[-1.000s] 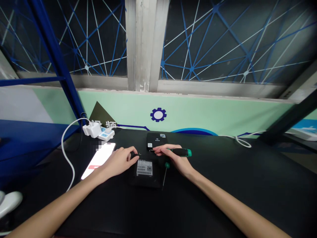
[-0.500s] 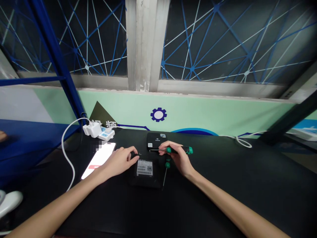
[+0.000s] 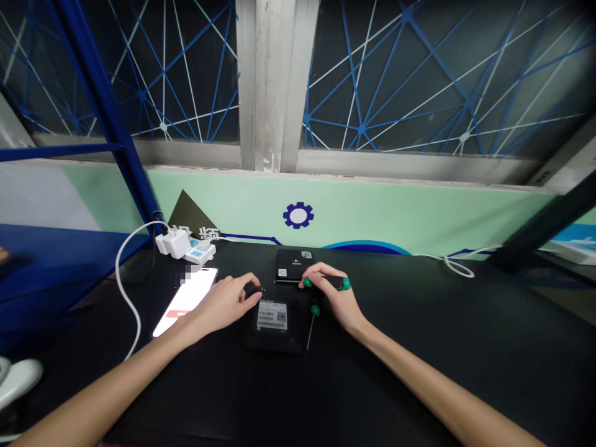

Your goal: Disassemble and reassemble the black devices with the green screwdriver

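Observation:
My right hand (image 3: 339, 297) is closed round a screwdriver (image 3: 342, 284) with a black and green handle, its thin shaft pointing left along the front edge of a flat black box (image 3: 292, 257). Whether the tip touches the box I cannot tell. My left hand (image 3: 230, 300) is curled, thumb and forefinger on a small black part (image 3: 252, 289) at the back left corner of a black device (image 3: 279, 341). That device lies with a white printed label (image 3: 272, 315) facing up. A second green screwdriver (image 3: 315, 310) rests at its right side, handle partly hidden by my right hand.
A phone (image 3: 189, 298) with a bright screen lies left of my left hand. Behind it stand a white power strip (image 3: 200, 251) and a plugged-in charger (image 3: 173, 242), whose white cable (image 3: 120, 273) loops down. A white object (image 3: 21, 379) sits at the left edge.
My right hand has shifted the held screwdriver left along the front of the box, and its fingers have moved slightly. My left hand, the labelled device and the second screwdriver have stayed put.

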A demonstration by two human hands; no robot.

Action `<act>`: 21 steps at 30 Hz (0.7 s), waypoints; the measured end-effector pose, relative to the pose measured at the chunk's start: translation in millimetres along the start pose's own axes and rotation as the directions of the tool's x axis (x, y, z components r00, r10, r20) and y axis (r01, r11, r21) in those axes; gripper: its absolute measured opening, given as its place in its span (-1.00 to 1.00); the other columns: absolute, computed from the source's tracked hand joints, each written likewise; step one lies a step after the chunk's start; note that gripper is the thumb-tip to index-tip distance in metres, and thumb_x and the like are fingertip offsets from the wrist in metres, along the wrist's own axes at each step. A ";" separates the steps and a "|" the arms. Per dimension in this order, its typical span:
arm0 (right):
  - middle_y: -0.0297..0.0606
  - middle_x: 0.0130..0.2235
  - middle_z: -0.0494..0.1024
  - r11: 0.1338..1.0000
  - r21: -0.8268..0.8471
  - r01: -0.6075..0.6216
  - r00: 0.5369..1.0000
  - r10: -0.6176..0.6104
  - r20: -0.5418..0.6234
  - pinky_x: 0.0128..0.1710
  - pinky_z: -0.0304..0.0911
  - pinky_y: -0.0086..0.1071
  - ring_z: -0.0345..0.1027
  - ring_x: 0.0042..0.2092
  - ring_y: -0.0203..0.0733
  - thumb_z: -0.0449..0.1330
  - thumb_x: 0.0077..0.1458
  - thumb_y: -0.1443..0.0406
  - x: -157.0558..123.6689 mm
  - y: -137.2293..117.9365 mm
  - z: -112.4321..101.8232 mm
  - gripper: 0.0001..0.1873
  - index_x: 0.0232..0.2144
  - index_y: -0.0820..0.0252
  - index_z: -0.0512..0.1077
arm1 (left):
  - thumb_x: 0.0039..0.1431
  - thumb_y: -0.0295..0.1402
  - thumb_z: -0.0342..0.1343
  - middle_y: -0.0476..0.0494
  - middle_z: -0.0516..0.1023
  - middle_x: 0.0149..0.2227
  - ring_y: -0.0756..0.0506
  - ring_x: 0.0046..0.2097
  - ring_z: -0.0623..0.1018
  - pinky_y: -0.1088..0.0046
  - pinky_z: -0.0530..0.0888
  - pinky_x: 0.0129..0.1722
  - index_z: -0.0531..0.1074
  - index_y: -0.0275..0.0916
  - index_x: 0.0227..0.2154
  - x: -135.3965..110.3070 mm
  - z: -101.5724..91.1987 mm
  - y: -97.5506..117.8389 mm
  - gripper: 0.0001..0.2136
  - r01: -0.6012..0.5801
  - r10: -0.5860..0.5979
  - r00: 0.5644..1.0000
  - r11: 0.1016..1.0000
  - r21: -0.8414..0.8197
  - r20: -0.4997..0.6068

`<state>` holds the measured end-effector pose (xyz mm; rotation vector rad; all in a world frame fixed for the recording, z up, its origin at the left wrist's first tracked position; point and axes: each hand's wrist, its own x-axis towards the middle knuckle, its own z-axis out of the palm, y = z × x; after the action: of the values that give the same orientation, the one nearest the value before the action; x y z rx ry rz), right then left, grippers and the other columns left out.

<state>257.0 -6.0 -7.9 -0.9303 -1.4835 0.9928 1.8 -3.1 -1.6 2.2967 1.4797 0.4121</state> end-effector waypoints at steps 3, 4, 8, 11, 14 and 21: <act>-0.24 -0.40 0.62 0.998 -0.057 -0.002 1.000 0.004 0.024 -0.17 0.33 -0.24 0.50 -0.27 -0.06 0.25 0.15 0.09 -1.3 -1.8 2.0 -0.74 -0.39 0.15 0.52 | 0.32 -0.09 -0.07 0.16 0.46 -0.66 -0.10 -0.50 0.49 0.39 0.33 -0.25 0.38 -0.05 0.08 -0.2 -0.4 1.3 -0.64 -0.011 0.012 1.000 1.000 -0.023 0.009; -0.23 -0.38 0.62 0.997 -0.079 0.004 0.999 -0.002 0.036 -0.16 0.33 -0.24 0.51 -0.26 -0.06 0.25 0.15 0.09 -1.8 -2.0 2.8 -0.74 -0.39 0.16 0.52 | 0.32 -0.10 -0.06 0.16 0.47 -0.65 -0.09 -0.50 0.49 0.40 0.33 -0.25 0.38 -0.04 0.11 -0.2 -0.5 1.7 -0.62 -0.019 0.019 1.000 0.999 -0.028 0.007; -0.22 -0.34 0.64 0.992 -0.125 0.027 0.995 -0.015 0.100 -0.18 0.34 -0.25 0.52 -0.25 -0.06 0.25 0.16 0.09 -3.8 -1.8 5.4 -0.74 -0.35 0.16 0.52 | 0.30 -0.10 -0.03 0.12 0.47 -0.63 -0.08 -0.52 0.46 0.43 0.30 -0.34 0.41 -0.02 0.14 -0.7 -0.7 2.6 -0.60 -0.040 0.040 0.999 0.999 -0.024 -0.001; -0.21 -0.33 0.64 0.991 -0.131 0.024 0.991 -0.006 0.136 -0.19 0.34 -0.26 0.52 -0.26 -0.07 0.26 0.15 0.08 -4.6 -1.7 6.6 -0.74 -0.34 0.16 0.52 | 0.30 -0.08 -0.04 0.10 0.44 -0.64 -0.07 -0.55 0.41 0.45 0.26 -0.41 0.46 -0.03 0.09 -1.4 -1.1 2.8 -0.61 -0.040 0.040 0.999 0.999 -0.013 0.013; -0.20 -0.32 0.64 0.991 -0.133 0.025 0.987 -0.004 0.158 -0.18 0.34 -0.25 0.52 -0.26 -0.07 0.27 0.14 0.09 -4.8 -1.7 7.2 -0.74 -0.33 0.17 0.52 | 0.30 -0.07 -0.04 0.10 0.40 -0.65 -0.06 -0.57 0.39 0.46 0.22 -0.47 0.51 -0.04 0.04 -1.7 -1.9 3.6 -0.63 -0.028 0.029 0.999 0.999 -0.018 0.022; -0.20 -0.35 0.64 0.998 -0.066 0.005 0.987 0.006 0.159 -0.17 0.35 -0.27 0.53 -0.26 -0.09 0.26 0.14 0.08 -5.2 -6.7 7.0 -0.72 -0.35 0.18 0.53 | 0.30 -0.06 -0.04 0.09 0.40 -0.64 -0.04 -0.56 0.40 0.47 0.17 -0.50 0.53 -0.08 -0.02 -1.4 -3.2 5.8 -0.63 -0.032 0.033 0.999 0.999 -0.027 0.015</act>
<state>250.4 -13.8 -3.9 -0.9158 -1.6584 1.0432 4.5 -6.1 3.8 2.3004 1.4228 0.4194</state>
